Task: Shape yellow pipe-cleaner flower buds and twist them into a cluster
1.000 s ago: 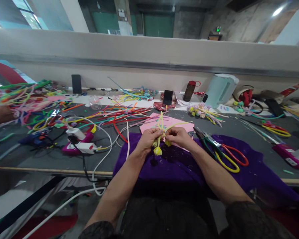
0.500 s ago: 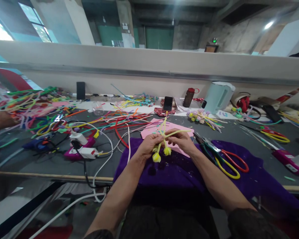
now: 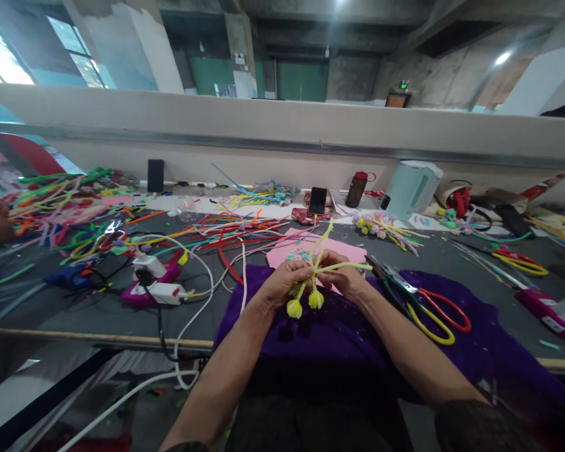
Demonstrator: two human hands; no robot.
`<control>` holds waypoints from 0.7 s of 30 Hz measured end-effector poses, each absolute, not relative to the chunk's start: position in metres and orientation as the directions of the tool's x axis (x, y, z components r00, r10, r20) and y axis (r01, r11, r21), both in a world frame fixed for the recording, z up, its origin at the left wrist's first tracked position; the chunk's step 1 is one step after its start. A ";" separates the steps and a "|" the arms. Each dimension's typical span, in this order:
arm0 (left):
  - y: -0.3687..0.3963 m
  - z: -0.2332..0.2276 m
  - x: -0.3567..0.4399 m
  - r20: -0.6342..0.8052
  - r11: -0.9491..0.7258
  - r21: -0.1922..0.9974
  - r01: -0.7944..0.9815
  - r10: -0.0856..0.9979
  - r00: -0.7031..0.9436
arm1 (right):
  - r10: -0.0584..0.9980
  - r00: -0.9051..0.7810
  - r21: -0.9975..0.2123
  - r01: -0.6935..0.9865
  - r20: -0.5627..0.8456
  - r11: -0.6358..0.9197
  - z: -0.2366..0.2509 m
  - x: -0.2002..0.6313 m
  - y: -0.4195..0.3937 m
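Both hands meet over the purple cloth [image 3: 339, 326] at the bench's near edge: the left hand [image 3: 282, 284] and right hand [image 3: 341, 276] pinch a bundle of fuzzy yellow pipe cleaners [image 3: 313, 270] (two ends coiled into round buds). Red-and-yellow-handled scissors [image 3: 428, 301] lie right; loose pipe cleaners litter the grey bench [image 3: 75, 301] below a concrete parapet.

Yellow-green pipe cleaners [image 3: 321, 263] w/ yellow pom tips in my left hand [image 3: 282, 284] & right hand [image 3: 341, 276]. Purple cloth [image 3: 339, 326] under, specked w/ pale bits. Pink paper [image 3: 282, 248] behind. Scissors [image 3: 428, 301]: one red, one yellow handle. Far: mint-green kettle [image 3: 412, 188], brown bottle [image 3: 356, 188] w/ red cap. Grey table [image 3: 66, 301]; multicolour stems [image 3: 226, 226] left.
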State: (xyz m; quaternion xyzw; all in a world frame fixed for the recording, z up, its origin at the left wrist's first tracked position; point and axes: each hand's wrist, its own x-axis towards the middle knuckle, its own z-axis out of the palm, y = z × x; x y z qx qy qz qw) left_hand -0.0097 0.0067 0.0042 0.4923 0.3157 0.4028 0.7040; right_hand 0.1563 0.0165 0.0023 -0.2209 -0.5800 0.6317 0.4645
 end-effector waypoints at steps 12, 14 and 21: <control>0.005 0.006 -0.009 -0.112 0.277 0.929 -0.244 0.841 0.529 | 0.853 -0.439 -0.927 -0.356 0.281 0.123 -0.007 0.155 0.024; 0.004 0.009 -0.008 -0.117 0.284 0.923 -0.260 0.850 0.514 | 0.854 -0.434 -0.927 -0.351 0.287 0.134 -0.007 0.155 0.024; -0.001 0.013 -0.006 -0.052 0.194 0.944 -0.268 0.887 0.458 | 0.863 -0.380 -0.924 -0.314 0.332 0.217 0.002 0.157 0.019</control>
